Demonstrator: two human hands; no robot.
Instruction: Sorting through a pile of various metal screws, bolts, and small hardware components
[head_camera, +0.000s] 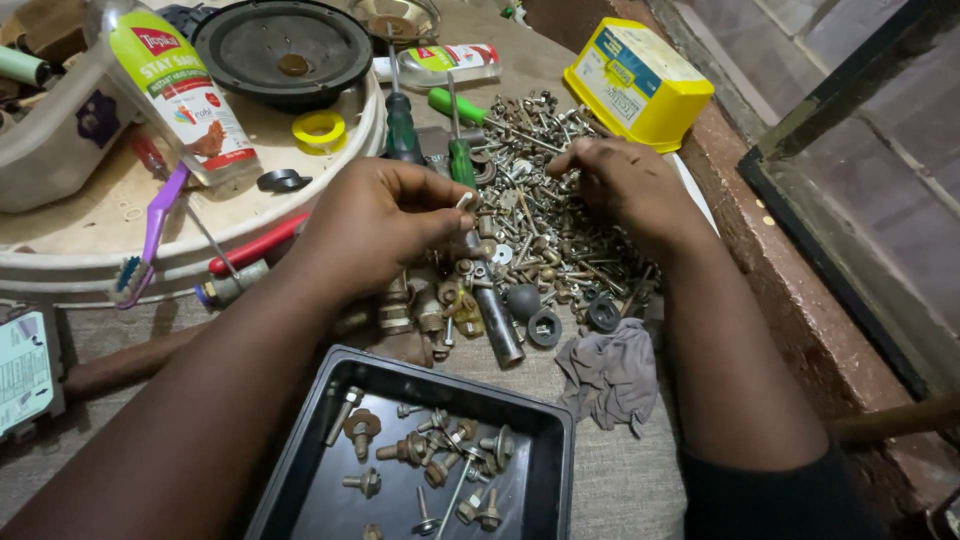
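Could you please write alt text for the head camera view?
Two hands sort a pile of screws and bolts: the left hand pinches a small one, the right hand picks in the pile. A black tray below holds several bolts.

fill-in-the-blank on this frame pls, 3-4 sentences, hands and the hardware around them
1. The left hand pinches a small metal part above the heap of ____ and screws.
2. Near the bottom of the view, sorted bolts lie in a ____ tray.
3. The right hand rests on the heap, just in front of a ____ plastic box.
4. A crumpled grey ____ lies right of the tray.

Missing words: bolts; black; yellow; rag
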